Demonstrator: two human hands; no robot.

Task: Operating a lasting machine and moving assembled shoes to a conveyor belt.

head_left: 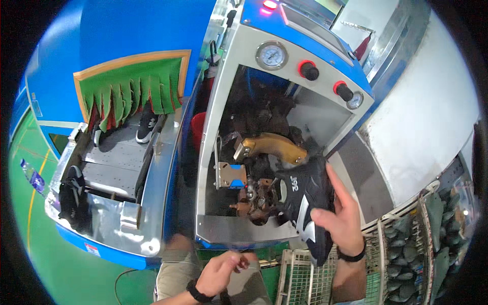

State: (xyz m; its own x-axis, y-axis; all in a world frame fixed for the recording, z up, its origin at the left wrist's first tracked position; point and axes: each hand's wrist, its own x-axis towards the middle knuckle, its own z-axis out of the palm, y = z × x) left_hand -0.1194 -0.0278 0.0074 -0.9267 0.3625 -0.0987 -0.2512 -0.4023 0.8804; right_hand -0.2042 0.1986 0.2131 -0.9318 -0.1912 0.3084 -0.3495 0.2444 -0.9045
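Note:
My right hand (341, 218) grips a black shoe (306, 198) with white markings, holding it upright against the open front of a blue and grey machine (284, 91). A brass-coloured arm (272, 146) juts out just above the shoe, and rusty metal parts (256, 198) sit to its left. My left hand (222, 272) is low near my lap, fingers curled around a small thin metal tool (250, 264). Both wrists wear black bands.
A conveyor (119, 168) at the left carries black shoes out from under a green fringed curtain (134, 89). Wire baskets (406, 244) at the lower right hold several dark green shoe forms. The machine front has a round gauge (271, 55) and red-and-black knobs (308, 70).

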